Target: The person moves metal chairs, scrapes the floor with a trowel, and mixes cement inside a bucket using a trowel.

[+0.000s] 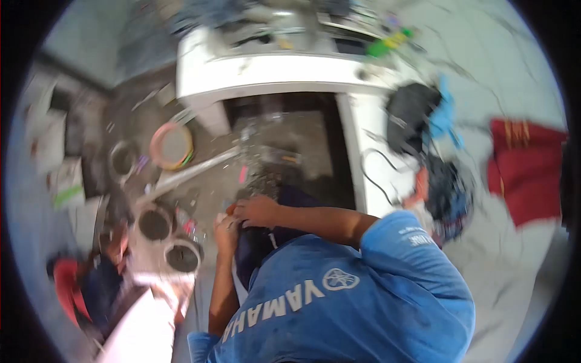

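Note:
My left hand (227,234) and my right hand (257,210) meet in front of my lap. A small orange-red piece (230,209) shows between their fingertips. It is too blurred and too covered to name. The left fingers are closed around its lower side, and a ring seems to show on one of them. My right hand is bent over from the right, its fingers curled against the same spot. Dark trousers (248,254) lie just below the hands.
Ahead stands a white desk (272,75) with clutter on top. Loose debris (263,181) covers the floor under it. To the left are a round orange-rimmed pan (172,146) and several hollow cylinders (183,256). A black bag (413,118) and red cloth (526,169) lie right.

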### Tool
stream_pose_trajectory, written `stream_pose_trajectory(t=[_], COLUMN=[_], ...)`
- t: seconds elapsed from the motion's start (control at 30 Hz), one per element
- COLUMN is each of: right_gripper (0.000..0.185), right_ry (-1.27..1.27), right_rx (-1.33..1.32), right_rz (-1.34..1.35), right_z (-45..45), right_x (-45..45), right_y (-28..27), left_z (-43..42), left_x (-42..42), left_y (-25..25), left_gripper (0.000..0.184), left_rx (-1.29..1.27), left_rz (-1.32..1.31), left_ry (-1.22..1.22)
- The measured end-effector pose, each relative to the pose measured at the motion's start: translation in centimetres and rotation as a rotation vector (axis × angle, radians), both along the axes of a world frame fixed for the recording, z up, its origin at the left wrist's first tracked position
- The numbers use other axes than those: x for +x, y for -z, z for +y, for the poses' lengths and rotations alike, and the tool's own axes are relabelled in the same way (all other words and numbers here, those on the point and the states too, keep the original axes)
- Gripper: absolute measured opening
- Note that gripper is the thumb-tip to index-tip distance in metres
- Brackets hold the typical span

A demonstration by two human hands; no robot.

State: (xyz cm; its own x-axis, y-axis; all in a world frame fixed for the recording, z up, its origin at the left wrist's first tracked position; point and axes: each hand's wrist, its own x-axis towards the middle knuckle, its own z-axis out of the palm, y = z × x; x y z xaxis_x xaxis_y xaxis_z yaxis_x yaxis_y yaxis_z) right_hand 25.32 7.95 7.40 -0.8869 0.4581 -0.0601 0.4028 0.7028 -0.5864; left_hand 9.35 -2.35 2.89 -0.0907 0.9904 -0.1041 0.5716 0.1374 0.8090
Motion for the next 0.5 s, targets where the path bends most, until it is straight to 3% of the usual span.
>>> stream_pose_trajectory(t=[0.07,0.13,0.2,0.3,0.5], right_gripper=[0.032,0.031,0.029,0.026,0.021], right_ry=[0.127,0.28,0.381,0.556,0.578], right_rx=[-0.084,0.01,0.092,0.059,0.0], right_rz=[-0.064,-0.058,-0.014,-0.005,0.097], right_z=[-0.6,-1.5,-2.4,-2.5,-2.6], right_x=[0.5,0.5,0.1,-0.5,2.3], right_y=[-0.4,0.2,1.5,2.3,0.7], left_z=[1.1,3.6,5.6,7.0,8.9], left_x=[-1.5,-1.7,-1.7,-1.8,0.1], left_y=[3.0,1.5,-2.9,-4.1,-6.1], left_gripper=[0.008,0.008,0.007,0.005,0.004], left_rx=[0.105,0.22,0.141,0.132,0.165], left_rz=[0.057,0.099,0.111,0.174,0.118], left_ry=[0.212,0.37,0.346,0.439,0.596])
